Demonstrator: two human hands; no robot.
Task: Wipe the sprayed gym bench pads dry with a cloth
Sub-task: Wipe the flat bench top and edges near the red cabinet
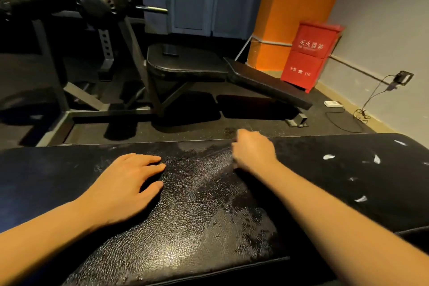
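Left hand (125,183) lies flat on the pad (325,181), fingers straight, bracing. Right hand (254,153), at 2 o'clock from it, is curled and blurred at the pad's far edge. No cloth shows, so can't tell if it grips one. Likely mid-wipe: the wet sheen (185,204) runs between the hands down to 6 o'clock. Next move probably a pull back toward 6 across that patch. Far edge drops to the floor (162,132) at 12. Free pad at 3 and 9.
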